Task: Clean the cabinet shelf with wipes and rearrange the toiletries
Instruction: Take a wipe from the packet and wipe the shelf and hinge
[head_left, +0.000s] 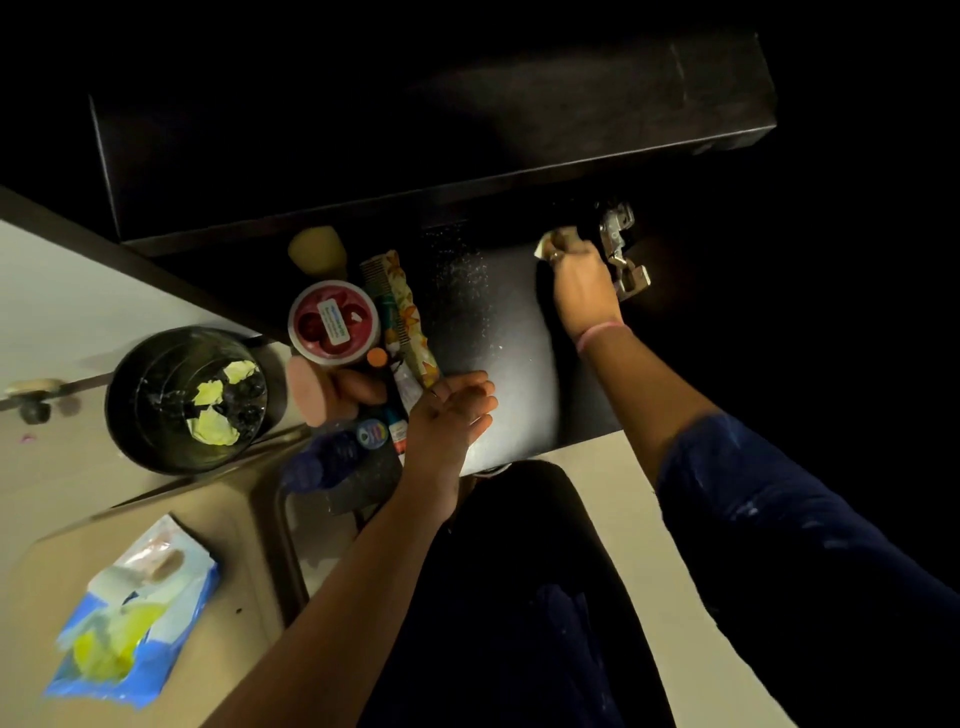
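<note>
Head view: the wipe is bunched in the right hand at the shelf's far right corner, beside the hinge. White specks lie leftward of it. The left hand, fingers relaxed and straight, rests at the front edge, touching the toiletries.

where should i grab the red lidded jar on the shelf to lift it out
Grip the red-lidded jar around its round rim, coming straight down from above with spread fingers. It stands upright with the flat lid facing up, and the comb and a pink sponge crowd its sides, so the top is the open approach.
</note>
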